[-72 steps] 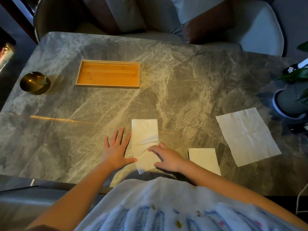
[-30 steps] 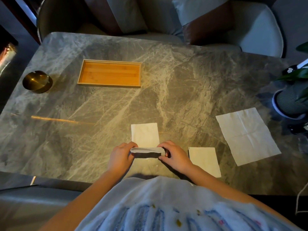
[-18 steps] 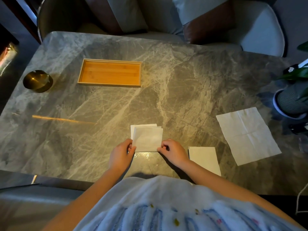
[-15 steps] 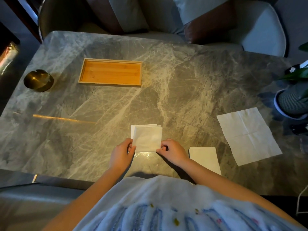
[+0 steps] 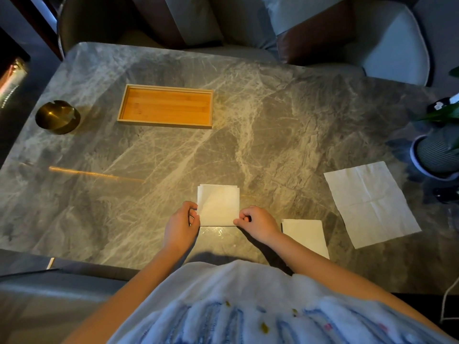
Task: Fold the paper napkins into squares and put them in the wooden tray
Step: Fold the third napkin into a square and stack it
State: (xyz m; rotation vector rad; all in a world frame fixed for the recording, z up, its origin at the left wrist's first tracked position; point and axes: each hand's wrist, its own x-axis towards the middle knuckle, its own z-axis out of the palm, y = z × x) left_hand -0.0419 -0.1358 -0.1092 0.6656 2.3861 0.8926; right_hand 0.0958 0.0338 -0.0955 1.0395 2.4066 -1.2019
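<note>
A white paper napkin (image 5: 218,204), folded to a square, lies on the marble table near its front edge. My left hand (image 5: 182,223) pinches its near left edge, and my right hand (image 5: 257,220) pinches its near right corner. A second folded napkin (image 5: 305,235) lies just right of my right wrist, partly hidden by my forearm. An unfolded napkin (image 5: 370,203) lies flat further right. The wooden tray (image 5: 166,106) stands empty at the back left, well away from both hands.
A brass ashtray (image 5: 58,116) sits at the table's left edge. A ribbed plant pot (image 5: 437,155) with green leaves stands at the right edge beside the unfolded napkin. Cushioned chairs (image 5: 387,43) stand behind the far side of the table.
The long half-folded napkin was lifted by its near end with both hands and folded away from me onto its far half. It now lies as a flat square.
</note>
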